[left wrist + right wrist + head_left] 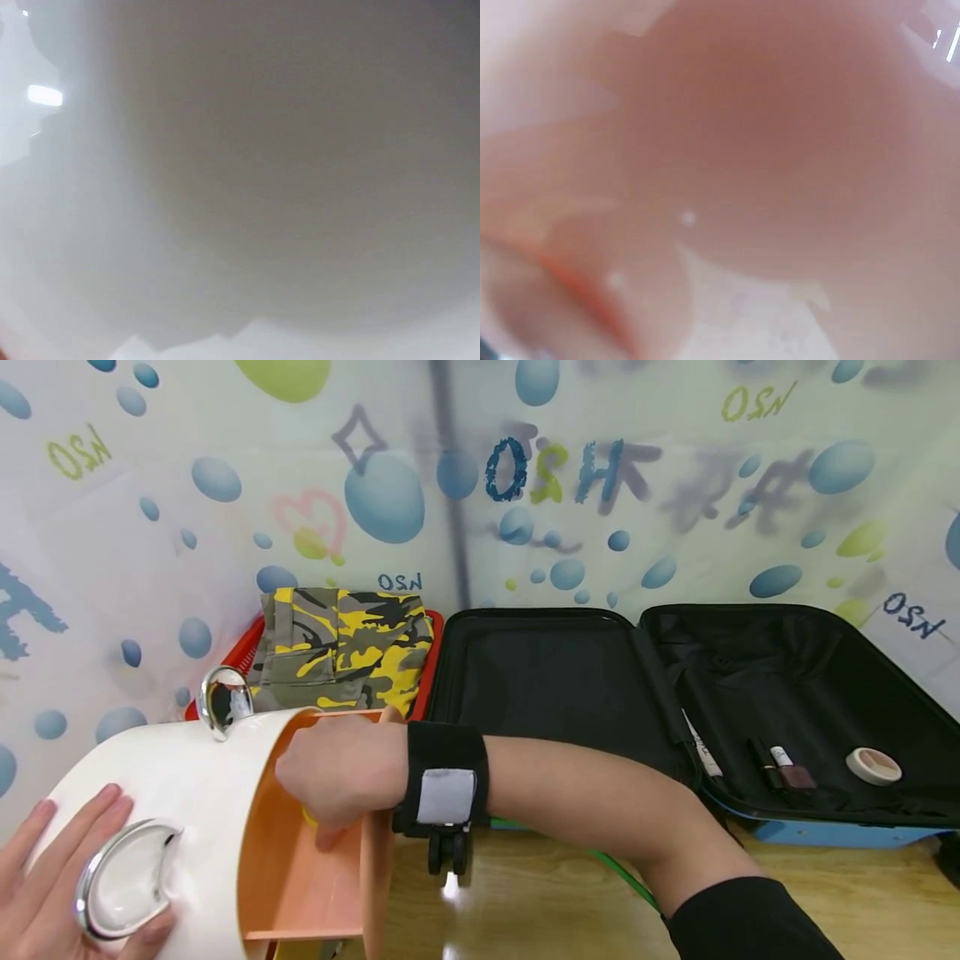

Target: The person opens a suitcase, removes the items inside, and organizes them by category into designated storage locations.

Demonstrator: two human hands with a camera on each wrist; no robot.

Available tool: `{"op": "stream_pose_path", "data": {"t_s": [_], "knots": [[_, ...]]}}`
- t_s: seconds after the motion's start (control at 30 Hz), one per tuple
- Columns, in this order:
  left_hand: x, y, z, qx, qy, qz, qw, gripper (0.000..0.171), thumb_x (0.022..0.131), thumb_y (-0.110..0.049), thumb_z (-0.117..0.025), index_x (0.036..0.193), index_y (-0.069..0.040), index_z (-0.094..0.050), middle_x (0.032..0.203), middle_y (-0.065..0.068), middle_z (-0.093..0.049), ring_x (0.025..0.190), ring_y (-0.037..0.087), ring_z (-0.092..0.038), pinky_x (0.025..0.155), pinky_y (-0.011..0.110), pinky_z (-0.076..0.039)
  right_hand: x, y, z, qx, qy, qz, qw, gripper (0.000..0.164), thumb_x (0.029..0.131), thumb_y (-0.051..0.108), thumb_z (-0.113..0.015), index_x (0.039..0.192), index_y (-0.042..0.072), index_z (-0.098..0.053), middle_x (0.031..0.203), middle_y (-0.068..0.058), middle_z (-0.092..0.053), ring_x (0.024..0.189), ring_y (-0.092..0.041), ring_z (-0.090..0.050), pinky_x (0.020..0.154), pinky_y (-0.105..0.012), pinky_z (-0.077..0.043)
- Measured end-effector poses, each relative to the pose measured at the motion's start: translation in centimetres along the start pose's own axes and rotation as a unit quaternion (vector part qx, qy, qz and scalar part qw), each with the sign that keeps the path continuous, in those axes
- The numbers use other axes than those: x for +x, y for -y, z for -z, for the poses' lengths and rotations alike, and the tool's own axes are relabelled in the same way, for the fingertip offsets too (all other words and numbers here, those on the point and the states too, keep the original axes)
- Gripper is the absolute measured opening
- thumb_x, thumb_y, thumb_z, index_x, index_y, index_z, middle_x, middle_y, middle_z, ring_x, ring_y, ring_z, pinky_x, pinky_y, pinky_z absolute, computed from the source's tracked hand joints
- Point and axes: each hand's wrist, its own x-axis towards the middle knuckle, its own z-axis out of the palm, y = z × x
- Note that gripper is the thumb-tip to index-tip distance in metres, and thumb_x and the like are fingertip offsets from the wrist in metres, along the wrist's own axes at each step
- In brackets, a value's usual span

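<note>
A glossy white case (202, 760) with a peach lining stands at front left, its chrome-trimmed oval handle (123, 877) facing me. My left hand (67, 868) rests on the white shell, fingers spread around that handle. Inside the peach compartment (300, 893) is my right hand (337, 772), fingers curled. A bit of something small and yellow (308, 817) shows at its fingers; the rest is hidden by the hand. The left wrist view is filled by blurred white shell (262, 187). Blurred peach surface (765, 150) fills most of the right wrist view, with a finger (547, 307) at lower left.
Behind the case, camouflage clothing (345, 652) lies folded in a red basket (431, 668). An open black-lined suitcase (540, 685) spans the right, holding a white tube (702, 747), two small cosmetic tubes (791, 768) and a pale round item (873, 766). A patterned curtain (480, 552) hangs behind.
</note>
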Motion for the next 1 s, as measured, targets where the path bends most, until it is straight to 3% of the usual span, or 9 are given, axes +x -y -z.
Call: {"op": "stream_pose_path", "data": {"t_s": [0.13,0.23,0.4,0.47,0.6,0.7,0.8,0.87,1.0], "knots": [[0.5,0.1,-0.7,-0.04,-0.071,-0.046,0.9956,0.103,0.081,-0.085,-0.044,0.141,-0.002,-0.053,0.156,-0.005,-0.042,0.146,0.045,-0.031,0.127,0.039,-0.014,-0.2,-0.2,0.1,0.01,-0.018,0.001,1.0,0.03,0.085,0.048,-0.072,0.073,0.025,-0.056,0.069,0.011,-0.05,0.075,-0.008,-0.057,0.06,-0.026,-0.045],[0.6,0.1,-0.9,-0.054,-0.094,-0.062,0.9922,0.101,0.081,-0.082,-0.048,0.137,0.001,-0.056,0.154,-0.01,-0.044,0.144,0.047,-0.034,0.126,0.037,-0.017,-0.7,-0.7,0.3,0.03,-0.041,0.01,0.999,0.026,0.089,0.049,-0.069,0.088,0.024,-0.062,0.074,0.011,-0.052,0.078,-0.007,-0.056,0.062,-0.024,-0.044],[0.2,-0.3,-0.2,-0.045,-0.036,-0.007,0.9983,0.106,0.078,-0.089,-0.042,0.144,-0.006,-0.05,0.157,-0.004,-0.041,0.15,0.042,-0.025,0.128,0.042,-0.009,-2.7,-2.7,0.3,0.1,-0.109,0.062,0.987,0.034,0.093,0.043,-0.066,0.117,0.019,-0.065,0.098,0.01,-0.066,0.09,-0.005,-0.059,0.077,-0.019,-0.047],[0.0,-0.5,0.3,-0.029,0.007,0.023,0.9993,0.109,0.076,-0.091,-0.04,0.149,-0.011,-0.043,0.161,-0.002,-0.036,0.152,0.039,-0.018,0.128,0.045,-0.004,-4.0,-4.0,0.1,0.134,-0.151,0.081,0.976,0.034,0.094,0.039,-0.066,0.121,0.017,-0.065,0.109,0.007,-0.068,0.098,-0.007,-0.061,0.086,-0.019,-0.048],[-0.1,-0.5,0.4,-0.02,0.028,0.033,0.9989,0.111,0.074,-0.092,-0.041,0.151,-0.013,-0.041,0.161,0.0,-0.034,0.153,0.038,-0.016,0.127,0.047,-0.002,-7.4,-7.6,-1.2,0.171,-0.252,0.075,0.95,0.029,0.095,0.032,-0.067,0.118,0.016,-0.068,0.115,0.004,-0.07,0.105,-0.008,-0.062,0.095,-0.023,-0.049],[-0.2,-0.2,0.5,-0.006,0.054,0.043,0.9976,0.113,0.073,-0.091,-0.046,0.153,-0.013,-0.036,0.163,0.001,-0.03,0.154,0.038,-0.012,0.127,0.049,0.002,-10.7,-11.0,-2.9,0.189,-0.281,0.018,0.941,0.023,0.094,0.03,-0.068,0.114,0.019,-0.07,0.109,0.007,-0.071,0.098,-0.005,-0.064,0.09,-0.027,-0.053],[-0.3,0.2,0.6,0.012,0.088,0.054,0.9946,0.119,0.068,-0.091,-0.053,0.156,-0.012,-0.03,0.165,0.003,-0.024,0.155,0.037,-0.006,0.126,0.049,0.006,-14.6,-15.2,-5.5,0.199,-0.258,-0.06,0.943,0.021,0.094,0.028,-0.068,0.114,0.02,-0.07,0.106,0.006,-0.072,0.092,-0.006,-0.066,0.082,-0.032,-0.056],[-0.4,0.4,0.7,0.009,0.087,0.045,0.9952,0.121,0.067,-0.091,-0.055,0.156,-0.012,-0.03,0.165,0.003,-0.024,0.155,0.037,-0.006,0.127,0.047,0.006,-17.6,-18.3,-7.8,0.199,-0.223,-0.134,0.945,0.022,0.095,0.027,-0.067,0.116,0.019,-0.069,0.106,0.004,-0.072,0.088,-0.008,-0.067,0.076,-0.034,-0.056],[-0.4,0.5,0.7,-0.023,0.031,-0.001,0.9993,0.116,0.072,-0.092,-0.045,0.151,-0.009,-0.04,0.161,0.003,-0.034,0.154,0.037,-0.014,0.128,0.043,-0.001,-24.5,-25.2,-13.5,0.176,-0.147,-0.278,0.933,0.028,0.095,0.024,-0.066,0.118,0.008,-0.067,0.103,-0.008,-0.073,0.082,-0.018,-0.068,0.069,-0.039,-0.054]]}}
